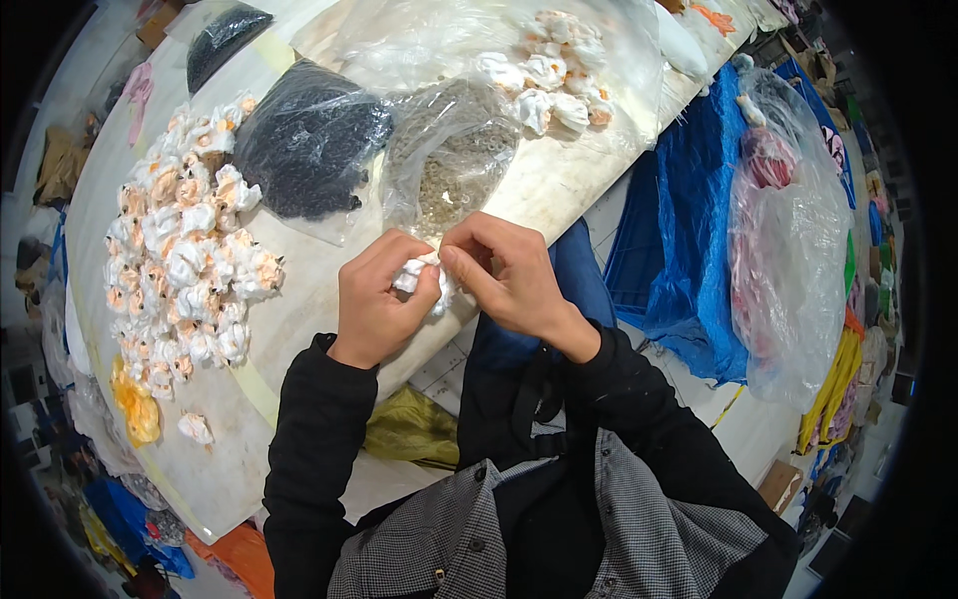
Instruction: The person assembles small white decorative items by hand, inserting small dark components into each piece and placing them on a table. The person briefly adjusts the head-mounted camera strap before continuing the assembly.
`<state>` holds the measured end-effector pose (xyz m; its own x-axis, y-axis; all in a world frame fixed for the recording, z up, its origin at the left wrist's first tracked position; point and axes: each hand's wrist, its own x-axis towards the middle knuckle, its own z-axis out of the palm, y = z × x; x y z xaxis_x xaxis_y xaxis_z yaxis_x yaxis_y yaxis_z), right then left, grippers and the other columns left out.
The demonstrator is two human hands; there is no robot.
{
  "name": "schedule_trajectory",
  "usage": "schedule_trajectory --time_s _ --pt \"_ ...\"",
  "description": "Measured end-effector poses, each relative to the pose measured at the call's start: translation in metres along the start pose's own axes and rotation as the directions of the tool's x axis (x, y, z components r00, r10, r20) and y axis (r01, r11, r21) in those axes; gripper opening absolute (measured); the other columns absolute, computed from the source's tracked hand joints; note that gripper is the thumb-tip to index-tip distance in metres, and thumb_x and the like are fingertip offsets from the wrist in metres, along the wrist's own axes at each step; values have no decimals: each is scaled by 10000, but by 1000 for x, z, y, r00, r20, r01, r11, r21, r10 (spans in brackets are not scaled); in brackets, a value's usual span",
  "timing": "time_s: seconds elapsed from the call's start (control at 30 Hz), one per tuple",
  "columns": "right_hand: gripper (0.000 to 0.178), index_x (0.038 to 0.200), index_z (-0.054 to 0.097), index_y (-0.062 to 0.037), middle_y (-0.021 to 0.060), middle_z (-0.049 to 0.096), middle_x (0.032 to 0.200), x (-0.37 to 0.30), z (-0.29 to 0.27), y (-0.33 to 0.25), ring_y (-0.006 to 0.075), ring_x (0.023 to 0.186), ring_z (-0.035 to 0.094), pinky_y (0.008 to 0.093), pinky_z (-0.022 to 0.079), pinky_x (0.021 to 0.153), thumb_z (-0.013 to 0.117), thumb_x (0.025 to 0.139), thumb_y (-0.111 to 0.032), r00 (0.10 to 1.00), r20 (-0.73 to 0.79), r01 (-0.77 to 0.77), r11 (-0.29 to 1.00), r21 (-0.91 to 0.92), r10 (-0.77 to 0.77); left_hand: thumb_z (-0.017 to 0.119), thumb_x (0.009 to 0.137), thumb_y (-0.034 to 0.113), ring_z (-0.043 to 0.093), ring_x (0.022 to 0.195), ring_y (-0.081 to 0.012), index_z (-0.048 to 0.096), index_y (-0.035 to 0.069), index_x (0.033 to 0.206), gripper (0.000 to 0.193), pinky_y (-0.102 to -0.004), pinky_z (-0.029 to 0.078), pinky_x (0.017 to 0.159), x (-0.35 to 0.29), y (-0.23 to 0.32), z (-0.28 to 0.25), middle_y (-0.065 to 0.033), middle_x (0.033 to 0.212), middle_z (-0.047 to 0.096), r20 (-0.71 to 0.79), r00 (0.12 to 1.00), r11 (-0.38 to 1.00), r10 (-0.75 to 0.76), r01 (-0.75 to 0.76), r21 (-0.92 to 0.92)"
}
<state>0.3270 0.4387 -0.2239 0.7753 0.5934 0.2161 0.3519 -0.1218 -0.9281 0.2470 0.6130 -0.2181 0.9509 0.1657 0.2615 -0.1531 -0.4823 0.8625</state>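
Observation:
Between the thumb and fingers of my left hand [384,297] is a white cloth flower [409,277], its petals partly covered by the fingers. My right hand [514,275] is closed in a pinch right at the flower's upper edge. Whatever its fingertips grip is too small to make out. Just beyond the hands lies a clear plastic bag of small beige pieces [449,185]. Left of it is a clear bag of small black pieces [309,140]. A broad heap of white and peach cloth flowers [190,255] covers the table's left part.
More white flowers [559,75] lie on clear plastic at the far side of the table [309,299]. A yellow flower [137,404] and a lone white flower [196,428] sit near the left edge. Blue sheeting [689,240] and a filled clear bag [793,280] stand at right.

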Motion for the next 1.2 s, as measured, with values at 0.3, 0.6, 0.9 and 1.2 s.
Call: schedule_trajectory --time_s 0.3,0.6,0.9,1.2 --pt "68 956 728 -97 73 646 846 40 -14 6 277 799 637 393 496 697 741 894 -122 947 -98 226 850 -476 -306 698 866 66 601 656 -231 664 -12 885 87 -325 465 618 1 -7 0 -113 788 625 -118 991 998 -57 59 13" --pt "62 878 750 -117 42 656 894 85 -4 36 259 962 600 408 443 842 748 838 -164 922 69 287 556 -780 -380 688 914 89 575 694 -156 658 -39 926 132 -309 459 617 2 -18 4 -94 817 622 -124 982 985 -140 125 -120" --pt "40 891 746 -60 69 683 886 74 -5 21 224 860 633 390 502 766 759 874 -94 934 -31 297 823 -485 -356 679 933 94 583 697 -189 653 -32 944 129 -324 457 625 2 -18 2 -105 823 615 -140 986 994 -95 86 -69" --pt "182 1107 724 51 68 725 871 37 -7 4 97 750 631 256 521 695 697 1018 -105 948 232 -302 844 444 217 675 976 146 564 809 -132 657 -39 972 186 -283 448 728 2 -15 4 -61 892 624 -120 983 986 -139 126 -109"
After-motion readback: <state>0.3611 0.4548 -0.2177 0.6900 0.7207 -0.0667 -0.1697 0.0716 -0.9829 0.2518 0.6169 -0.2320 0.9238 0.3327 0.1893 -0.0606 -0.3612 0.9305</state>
